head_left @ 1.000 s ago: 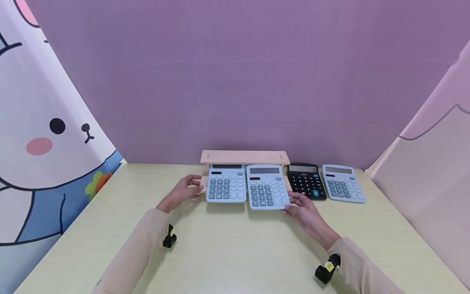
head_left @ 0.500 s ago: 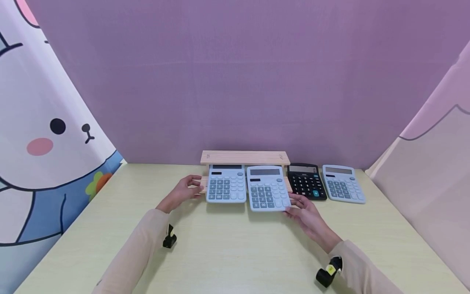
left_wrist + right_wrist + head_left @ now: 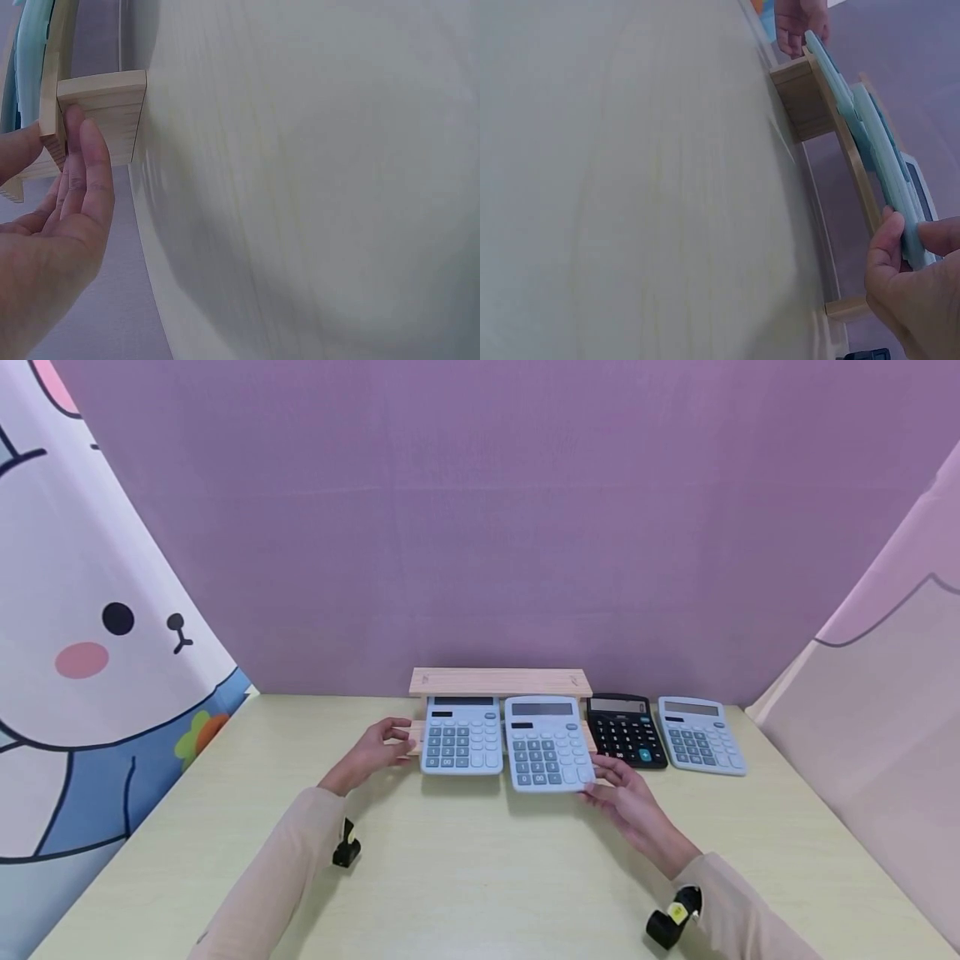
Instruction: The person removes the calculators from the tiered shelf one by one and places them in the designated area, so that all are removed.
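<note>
Seating second calculator on wooden stand

Right hand (image 3: 626, 793) pinched the light-blue calculator's (image 3: 547, 753) near right corner, fingers clamped, on the stand (image 3: 498, 681) right of its twin (image 3: 461, 743). Left hand (image 3: 375, 747) touched the stand's left end, fingers straight. Best: square the edges.
</note>
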### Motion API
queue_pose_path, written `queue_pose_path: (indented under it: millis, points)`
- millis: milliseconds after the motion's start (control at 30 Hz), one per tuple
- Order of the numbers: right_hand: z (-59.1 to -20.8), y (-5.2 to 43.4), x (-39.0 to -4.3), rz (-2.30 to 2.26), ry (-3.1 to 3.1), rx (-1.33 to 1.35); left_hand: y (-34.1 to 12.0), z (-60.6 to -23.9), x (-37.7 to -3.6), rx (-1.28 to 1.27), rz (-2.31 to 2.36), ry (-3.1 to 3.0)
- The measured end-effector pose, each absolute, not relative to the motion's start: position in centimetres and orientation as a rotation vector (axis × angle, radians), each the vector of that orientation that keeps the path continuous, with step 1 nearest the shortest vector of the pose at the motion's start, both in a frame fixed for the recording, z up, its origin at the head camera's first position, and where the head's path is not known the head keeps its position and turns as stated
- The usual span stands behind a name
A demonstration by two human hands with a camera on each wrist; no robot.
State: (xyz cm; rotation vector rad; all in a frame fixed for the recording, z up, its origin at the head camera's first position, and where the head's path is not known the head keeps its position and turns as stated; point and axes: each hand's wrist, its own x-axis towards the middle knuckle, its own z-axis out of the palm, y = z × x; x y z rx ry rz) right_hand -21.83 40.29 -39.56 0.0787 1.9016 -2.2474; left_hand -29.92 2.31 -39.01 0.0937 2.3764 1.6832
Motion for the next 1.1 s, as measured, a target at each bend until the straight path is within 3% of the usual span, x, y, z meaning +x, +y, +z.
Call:
queue_pose_path:
  millis: [1100]
  points:
    - [-39.2, 44.9, -20.5, -2.221, 1.969, 0.004, 2.3, -39.1, -30.0, 0.105, 1.684, 2.379]
